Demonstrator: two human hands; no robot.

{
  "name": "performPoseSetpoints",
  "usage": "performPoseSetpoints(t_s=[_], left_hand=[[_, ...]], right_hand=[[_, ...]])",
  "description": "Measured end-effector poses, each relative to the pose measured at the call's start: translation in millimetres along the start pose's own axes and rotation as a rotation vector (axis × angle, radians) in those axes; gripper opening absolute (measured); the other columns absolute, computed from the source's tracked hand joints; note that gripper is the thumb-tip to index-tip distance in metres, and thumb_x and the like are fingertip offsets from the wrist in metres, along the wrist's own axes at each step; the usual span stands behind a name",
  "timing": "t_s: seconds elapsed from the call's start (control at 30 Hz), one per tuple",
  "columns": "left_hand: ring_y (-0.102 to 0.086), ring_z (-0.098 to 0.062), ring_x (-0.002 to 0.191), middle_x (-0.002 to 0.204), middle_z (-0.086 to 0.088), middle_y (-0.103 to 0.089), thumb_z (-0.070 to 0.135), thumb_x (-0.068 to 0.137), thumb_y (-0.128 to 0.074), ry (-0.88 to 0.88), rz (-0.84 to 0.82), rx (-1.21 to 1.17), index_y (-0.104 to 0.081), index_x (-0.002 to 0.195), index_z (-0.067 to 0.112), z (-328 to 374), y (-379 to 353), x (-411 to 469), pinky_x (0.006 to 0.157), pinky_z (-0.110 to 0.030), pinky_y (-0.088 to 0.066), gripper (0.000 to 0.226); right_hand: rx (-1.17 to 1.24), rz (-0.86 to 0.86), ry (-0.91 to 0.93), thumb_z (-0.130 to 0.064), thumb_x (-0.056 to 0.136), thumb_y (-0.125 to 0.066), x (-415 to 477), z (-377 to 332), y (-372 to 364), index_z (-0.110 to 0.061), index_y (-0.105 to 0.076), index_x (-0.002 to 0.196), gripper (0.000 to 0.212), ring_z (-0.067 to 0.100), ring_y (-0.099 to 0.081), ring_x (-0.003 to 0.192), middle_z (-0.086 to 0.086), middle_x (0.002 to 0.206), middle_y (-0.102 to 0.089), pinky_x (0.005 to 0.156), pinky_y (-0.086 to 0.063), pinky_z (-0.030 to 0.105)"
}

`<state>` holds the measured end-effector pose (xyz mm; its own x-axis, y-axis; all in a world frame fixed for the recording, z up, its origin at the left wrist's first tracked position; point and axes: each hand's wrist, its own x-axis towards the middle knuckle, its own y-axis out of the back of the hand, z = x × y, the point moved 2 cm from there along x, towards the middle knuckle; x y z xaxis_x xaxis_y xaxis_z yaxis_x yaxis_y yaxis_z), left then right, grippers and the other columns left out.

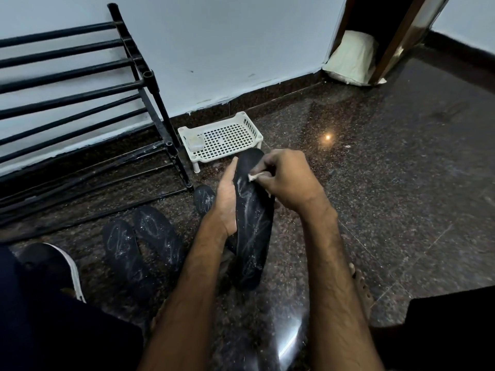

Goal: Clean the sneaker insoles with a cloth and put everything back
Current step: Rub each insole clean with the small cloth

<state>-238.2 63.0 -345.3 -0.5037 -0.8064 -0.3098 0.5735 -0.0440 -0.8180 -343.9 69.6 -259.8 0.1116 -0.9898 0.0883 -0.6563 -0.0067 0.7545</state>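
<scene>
The black insole (253, 223) is held up over the dark floor (388, 170), gripped on its edge by the left hand (226, 202). The right hand (286, 178) pinches a small white cloth (253, 178) against it. Three other insoles (150, 242) lie on the floor beside.

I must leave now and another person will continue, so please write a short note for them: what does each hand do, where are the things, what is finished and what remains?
Left hand: grips the held insole along its side.
Right hand: pinches the cloth against the upper part of that insole.
On the floor: the left insole and the middle insole side by side, and the third insole partly behind the left hand. A sneaker is at the far left.
Done: the insoles are out.
Left: all four show white streaks. Wipe them, then put everything back.
</scene>
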Motion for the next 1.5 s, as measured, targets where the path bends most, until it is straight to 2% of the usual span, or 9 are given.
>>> performPoseSetpoints(t_s=[0.13,0.23,0.33,0.4,0.5,0.63,0.83,1.27,1.5], left_hand=[[-0.055,-0.027,0.112,0.121,-0.014,-0.060,0.059,0.099,-0.037,-0.002,-0.034,-0.007,-0.061,0.129,0.012,-4.7,-4.0,1.0,0.105,-0.040,-0.036,0.061],[-0.059,-0.026,0.110,0.114,-0.014,-0.065,0.057,0.100,-0.038,-0.012,-0.025,-0.007,-0.060,0.130,0.012,-2.8,-2.6,0.3,0.105,-0.038,-0.039,0.059],[-0.057,-0.029,0.103,0.111,-0.016,-0.061,0.062,0.098,-0.037,-0.013,-0.018,0.048,-0.063,0.126,0.007,0.0,3.1,-0.6,0.094,-0.040,-0.043,0.067],[-0.059,-0.028,0.090,0.104,-0.016,-0.062,0.062,0.097,-0.040,-0.021,-0.016,0.062,-0.066,0.119,0.006,0.9,0.2,-2.8,0.081,-0.041,-0.046,0.066],[-0.061,-0.028,0.089,0.102,-0.014,-0.065,0.060,0.097,-0.042,-0.016,-0.017,0.084,-0.059,0.129,0.007,-1.7,-7.4,-4.3,0.082,-0.044,-0.046,0.064],[-0.064,-0.025,0.092,0.107,-0.013,-0.067,0.054,0.101,-0.037,-0.054,-0.022,0.066,-0.051,0.138,0.006,-2.5,-11.3,-5.6,0.082,-0.040,-0.051,0.062],[-0.066,-0.025,0.076,0.095,-0.013,-0.071,0.057,0.100,-0.034,-0.070,-0.038,0.084,-0.072,0.113,0.009,1.9,-12.3,-8.3,0.063,-0.040,-0.058,0.063],[-0.064,-0.026,0.082,0.098,-0.014,-0.070,0.059,0.098,-0.035,-0.072,-0.055,0.112,-0.075,0.109,0.010,0.3,-12.9,-10.5,0.067,-0.043,-0.057,0.064],[-0.064,-0.030,0.105,0.121,-0.018,-0.066,0.071,0.094,-0.026,-0.079,-0.086,0.095,-0.068,0.123,0.009,-0.4,-15.0,-11.4,0.087,-0.047,-0.055,0.081]], right_hand=[[-0.106,0.288,-0.005,-0.008,0.088,-0.068,3.4,-2.5,2.5,-0.011,-0.073,0.096,0.010,0.008,-0.060,0.089,-0.001,0.100,-0.064,0.094,-0.052,0.027],[-0.046,0.150,0.066,-0.008,0.088,-0.067,4.7,-9.9,-5.0,-0.012,-0.073,0.096,0.010,0.005,-0.058,0.089,-0.005,0.099,-0.063,0.096,-0.050,0.024],[-0.041,0.039,-0.054,-0.008,0.086,-0.070,-0.6,4.5,1.0,-0.016,-0.074,0.087,0.009,0.007,-0.064,0.084,-0.005,0.092,-0.068,0.088,-0.056,0.030],[-0.088,0.230,-0.127,-0.009,0.087,-0.069,-2.0,17.5,11.8,-0.015,-0.074,0.092,0.009,0.008,-0.063,0.083,-0.003,0.096,-0.068,0.084,-0.056,0.024],[-0.028,0.468,-0.161,-0.013,0.087,-0.070,-2.5,28.2,22.8,-0.015,-0.074,0.094,0.009,0.006,-0.064,0.079,-0.003,0.093,-0.069,0.076,-0.056,0.020],[0.335,0.367,-0.182,-0.020,0.088,-0.073,-5.1,31.6,17.4,-0.016,-0.075,0.094,0.008,0.006,-0.068,0.072,-0.009,0.080,-0.072,0.063,-0.055,0.017],[0.540,0.257,-0.151,-0.017,0.087,-0.073,-10.9,39.6,12.0,-0.015,-0.075,0.096,0.010,0.018,-0.071,0.085,-0.003,0.090,-0.076,0.078,-0.060,0.040],[0.653,0.197,-0.157,-0.007,0.085,-0.073,-14.0,45.0,9.1,-0.011,-0.072,0.095,0.011,0.020,-0.071,0.077,0.004,0.087,-0.075,0.073,-0.061,0.041],[0.707,0.452,-0.215,-0.010,0.084,-0.072,-10.1,44.7,1.0,-0.008,-0.074,0.096,0.012,0.015,-0.069,0.071,0.005,0.086,-0.075,0.053,-0.052,0.025]])
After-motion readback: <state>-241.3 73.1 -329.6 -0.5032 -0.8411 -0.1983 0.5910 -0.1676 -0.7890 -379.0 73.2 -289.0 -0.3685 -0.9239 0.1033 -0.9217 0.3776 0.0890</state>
